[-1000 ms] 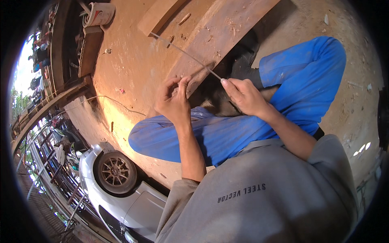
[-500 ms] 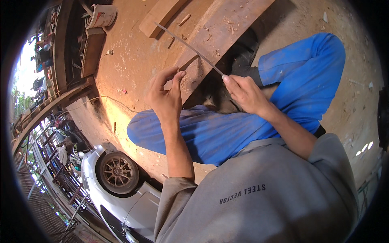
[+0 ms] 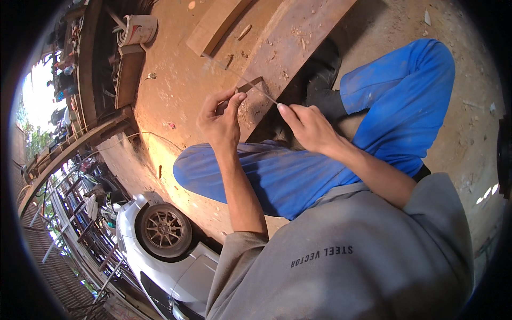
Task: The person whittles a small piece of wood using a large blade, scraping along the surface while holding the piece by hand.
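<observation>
My left hand (image 3: pixel 221 114) is closed in a pinch above the long plank (image 3: pixel 293 42); what it holds is hard to make out, though a narrow dark strip (image 3: pixel 250 82) appears at its fingertips. My right hand (image 3: pixel 304 125) grips the near end of a long thin metal rod (image 3: pixel 266 96), blurred along its far part, which slants up-left across the plank, past my left fingers, toward a short wooden beam (image 3: pixel 213 32). Both hands are over my crossed legs in blue trousers (image 3: pixel 389 106), with dark footwear (image 3: pixel 320 96) under the plank's edge.
Wood chips lie on the dusty floor (image 3: pixel 160 96). At the upper left are a white bucket (image 3: pixel 138 29), wooden boards (image 3: pixel 125 80) and a cable (image 3: pixel 160 136). A silver car (image 3: pixel 176 277) with a bronze wheel (image 3: pixel 162 229) stands at lower left, beside metal bars (image 3: pixel 80 213).
Since a second ago my left hand has moved up and slightly left. My right hand has shifted left from half a second ago, and the rod is now blurred by motion.
</observation>
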A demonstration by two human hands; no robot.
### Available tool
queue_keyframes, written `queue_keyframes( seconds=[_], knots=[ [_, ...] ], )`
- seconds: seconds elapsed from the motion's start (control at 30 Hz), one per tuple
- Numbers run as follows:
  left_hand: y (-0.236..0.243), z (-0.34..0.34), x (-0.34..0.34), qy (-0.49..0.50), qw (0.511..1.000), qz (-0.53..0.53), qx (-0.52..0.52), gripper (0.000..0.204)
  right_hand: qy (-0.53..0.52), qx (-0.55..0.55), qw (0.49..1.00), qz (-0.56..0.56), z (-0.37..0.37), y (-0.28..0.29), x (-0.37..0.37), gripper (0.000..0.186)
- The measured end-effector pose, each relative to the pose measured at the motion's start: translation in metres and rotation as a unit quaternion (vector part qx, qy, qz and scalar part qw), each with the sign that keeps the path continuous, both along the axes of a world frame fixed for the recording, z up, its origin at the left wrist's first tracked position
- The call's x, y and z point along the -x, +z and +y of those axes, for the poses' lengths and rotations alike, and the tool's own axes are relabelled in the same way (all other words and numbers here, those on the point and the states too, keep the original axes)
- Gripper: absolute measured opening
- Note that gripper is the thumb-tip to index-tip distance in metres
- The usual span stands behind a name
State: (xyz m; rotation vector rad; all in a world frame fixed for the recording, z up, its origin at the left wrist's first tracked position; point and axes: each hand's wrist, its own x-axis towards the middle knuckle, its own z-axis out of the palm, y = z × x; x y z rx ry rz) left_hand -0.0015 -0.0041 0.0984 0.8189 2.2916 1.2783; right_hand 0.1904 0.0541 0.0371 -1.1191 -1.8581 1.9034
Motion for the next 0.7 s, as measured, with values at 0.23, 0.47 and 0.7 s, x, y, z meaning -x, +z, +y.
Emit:
queue_keyframes(
  seconds=[0.23,0.47,0.7],
  knots=[
    [0.0,-0.001,0.002,0.03,0.999,-0.022,-0.019,0.015,-0.008,0.03,0.993,0.116,0.015,0.014,-0.001,0.064],
    [-0.008,-0.015,0.011,0.033,0.999,-0.014,-0.011,0.019,-0.009,0.038,0.998,0.055,0.012,0.008,0.009,0.055],
    [-0.009,-0.017,0.009,0.025,0.998,-0.021,-0.047,0.015,0.001,-0.06,0.998,0.021,0.003,0.006,0.009,0.051]
  ],
)
